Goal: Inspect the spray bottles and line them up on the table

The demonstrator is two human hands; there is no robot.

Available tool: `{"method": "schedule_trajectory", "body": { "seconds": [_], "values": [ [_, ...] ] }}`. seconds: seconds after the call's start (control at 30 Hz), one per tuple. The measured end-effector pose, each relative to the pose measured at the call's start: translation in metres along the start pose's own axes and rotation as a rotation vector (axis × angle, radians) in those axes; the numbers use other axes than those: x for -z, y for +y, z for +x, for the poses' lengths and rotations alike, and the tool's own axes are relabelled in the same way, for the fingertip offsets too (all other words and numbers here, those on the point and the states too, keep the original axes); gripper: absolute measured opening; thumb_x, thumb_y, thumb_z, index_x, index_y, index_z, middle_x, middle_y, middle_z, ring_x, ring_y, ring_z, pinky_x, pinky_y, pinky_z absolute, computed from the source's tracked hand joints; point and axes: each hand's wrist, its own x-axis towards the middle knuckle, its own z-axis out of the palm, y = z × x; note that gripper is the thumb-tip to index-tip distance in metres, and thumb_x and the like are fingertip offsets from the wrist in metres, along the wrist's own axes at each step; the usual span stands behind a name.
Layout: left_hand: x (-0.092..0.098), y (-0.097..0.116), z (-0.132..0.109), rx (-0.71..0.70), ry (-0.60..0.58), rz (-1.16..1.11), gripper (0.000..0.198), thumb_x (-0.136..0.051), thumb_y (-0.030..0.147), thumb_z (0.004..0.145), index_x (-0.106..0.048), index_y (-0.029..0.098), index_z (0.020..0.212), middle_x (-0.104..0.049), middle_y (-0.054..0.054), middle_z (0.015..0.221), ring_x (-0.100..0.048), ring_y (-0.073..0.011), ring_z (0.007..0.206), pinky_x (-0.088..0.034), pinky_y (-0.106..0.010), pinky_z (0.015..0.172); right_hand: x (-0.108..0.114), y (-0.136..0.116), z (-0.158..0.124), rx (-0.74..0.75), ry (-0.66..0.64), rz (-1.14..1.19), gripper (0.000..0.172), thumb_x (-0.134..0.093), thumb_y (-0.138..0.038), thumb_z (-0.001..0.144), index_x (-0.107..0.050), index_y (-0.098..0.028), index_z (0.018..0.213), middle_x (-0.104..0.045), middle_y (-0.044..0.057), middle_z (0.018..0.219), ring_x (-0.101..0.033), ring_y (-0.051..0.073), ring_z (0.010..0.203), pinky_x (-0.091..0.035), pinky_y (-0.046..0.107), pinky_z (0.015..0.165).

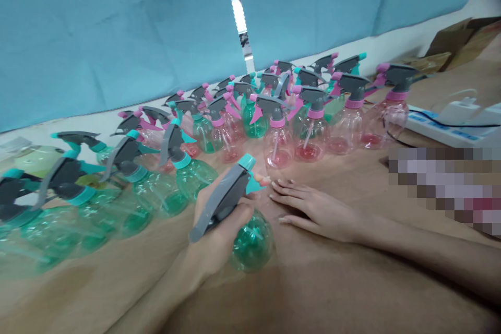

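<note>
My left hand (219, 242) is wrapped round the neck of a green spray bottle (252, 242) with a grey and teal trigger head. The bottle leans, its round base low at the right of the hand and its nozzle pointing up and away. Fingertips show near the teal trigger; the palm side is hidden. Flat on the brown table surface (336, 282), my right hand (313, 209) has its fingers stretched out and holds nothing. Its fingertips lie close to the held bottle's trigger. Just left of my left hand stands another green spray bottle (193, 175).
A row of green spray bottles (136, 198) runs along the left. Pink spray bottles (277, 148), mixed with green ones, stand ahead. At the right lie a white power strip (442, 128) with cables and a cardboard box (450, 42). A blue sheet (156, 26) hangs behind.
</note>
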Motion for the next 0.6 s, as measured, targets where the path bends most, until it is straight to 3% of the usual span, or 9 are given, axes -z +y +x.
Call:
{"method": "schedule_trajectory", "body": {
  "seconds": [0.17,0.3,0.4,0.6],
  "values": [
    [-0.002,-0.0048,-0.001,-0.015,0.029,0.004,0.017,-0.059,0.031,0.073,-0.066,0.023,0.086,-0.068,-0.001,0.075,-0.061,-0.0192,0.068,-0.048,-0.033,0.066,-0.0011,0.0008,-0.0001,0.005,0.001,-0.02,0.056,-0.043,-0.051,0.097,-0.044,-0.02,0.144,-0.038,0.008,0.151,-0.03,0.026,0.142,-0.025,0.048,0.117],
    [-0.0027,-0.0036,0.0008,-0.036,0.027,0.038,0.013,-0.059,0.03,0.075,-0.064,0.023,0.085,-0.065,0.001,0.071,-0.061,-0.0184,0.068,-0.049,-0.033,0.07,-0.0006,0.0003,0.0,-0.002,-0.008,-0.043,0.057,-0.042,-0.052,0.097,-0.044,-0.019,0.143,-0.038,0.008,0.151,-0.031,0.026,0.141,-0.026,0.047,0.117],
    [-0.0024,-0.0022,0.0013,-0.052,-0.004,0.045,0.02,-0.061,0.029,0.076,-0.066,0.023,0.095,-0.07,0.0,0.082,-0.064,-0.0187,0.072,-0.05,-0.033,0.073,0.0008,-0.0003,0.0001,0.0,-0.02,-0.061,0.058,-0.039,-0.052,0.097,-0.043,-0.019,0.144,-0.037,0.008,0.152,-0.031,0.025,0.142,-0.026,0.047,0.117],
    [0.0003,-0.0073,-0.0014,0.021,-0.012,0.032,0.024,-0.059,0.034,0.081,-0.069,0.025,0.101,-0.073,-0.001,0.078,-0.07,-0.0263,0.09,-0.051,-0.034,0.075,0.0015,-0.0003,-0.0001,0.006,-0.023,-0.06,0.059,-0.039,-0.053,0.097,-0.044,-0.017,0.143,-0.036,0.008,0.152,-0.029,0.025,0.142,-0.024,0.045,0.118]
  ]
}}
